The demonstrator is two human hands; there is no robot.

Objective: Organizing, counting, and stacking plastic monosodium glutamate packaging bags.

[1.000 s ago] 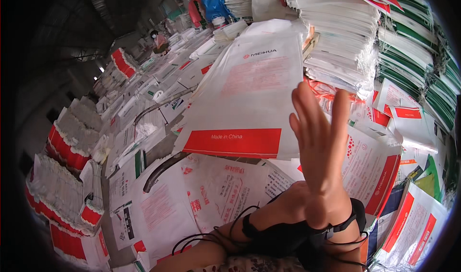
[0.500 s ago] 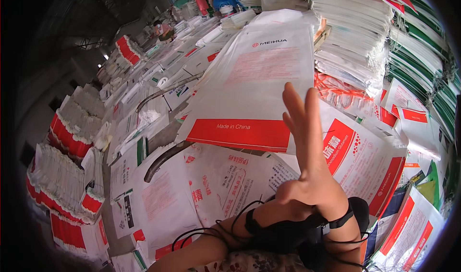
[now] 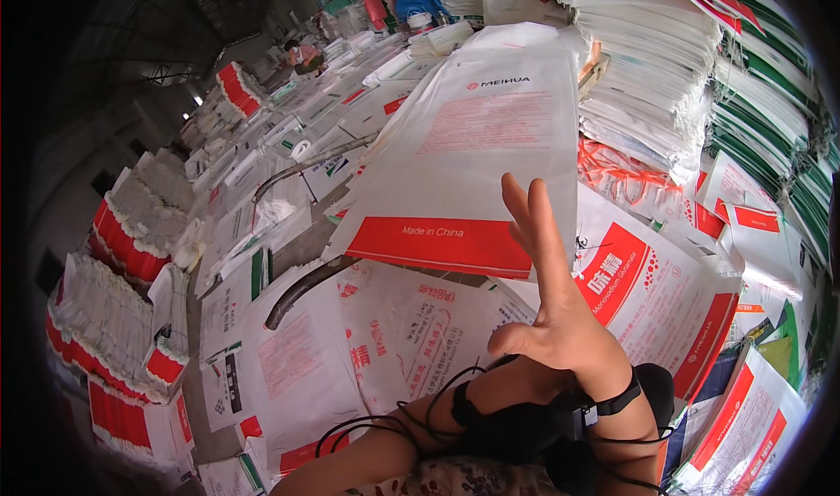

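Reaching flat right hand (image 3: 560, 321), glossy woven white-red sack (image 3: 472, 164)

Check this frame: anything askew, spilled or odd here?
Nothing spilled or torn. The white sack with a red band lies tilted over other loose sacks, and the right hand is raised open by its lower edge. The heap looks untidy, not damaged.

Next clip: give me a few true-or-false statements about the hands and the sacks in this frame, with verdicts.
1. The right hand is raised with fingers extended. True.
2. That hand grips the white sack with a red band. False: its fingers are spread open and close on nothing.
3. A black strap circles the right wrist. True.
4. The stacks of folded sacks at upper right are blue. False: they are mostly white, with green-edged ones further right.
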